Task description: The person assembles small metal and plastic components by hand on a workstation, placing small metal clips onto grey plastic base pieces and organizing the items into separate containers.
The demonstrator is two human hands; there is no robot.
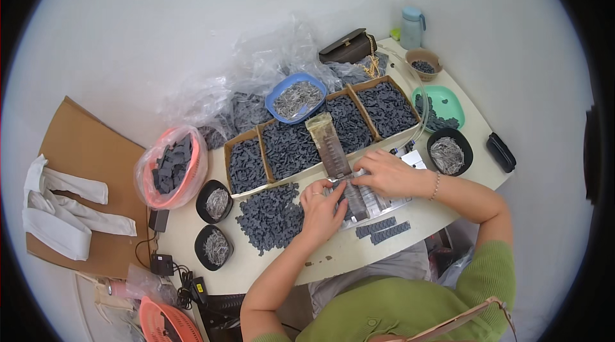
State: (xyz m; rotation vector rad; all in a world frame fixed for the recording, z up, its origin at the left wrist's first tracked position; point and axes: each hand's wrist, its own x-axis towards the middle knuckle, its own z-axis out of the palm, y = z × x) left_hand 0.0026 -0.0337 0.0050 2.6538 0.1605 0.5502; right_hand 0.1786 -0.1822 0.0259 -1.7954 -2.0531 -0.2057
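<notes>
So both hands are busy at a silvery fixture (pixel 377 205) sitting toward the near edge of the counter (pixel 256 273). The left hand (pixel 325 206) has its thumb and fingers bent over the fixture's left side, and the right hand (pixel 383 175) comes in from the right with its fingers angled down onto the far part. Their fingertips nearly meet, but can't tell whether either one is actually pinching a piece, too small to see.

A ribbed see-through trough (pixel 329 146) slants from over the divided cardboard box (pixel 282 180) down to the hands. That box is loaded with dark grey pieces, and there's a loose pile (pixel 272 217) of them just left of the left hand. Two dark strips (pixel 390 233) lie just on the near side of the fixture. Metal pins fill a blue basin (pixel 297 99) on the far side and a black bowl (pixel 449 155) over right.
</notes>
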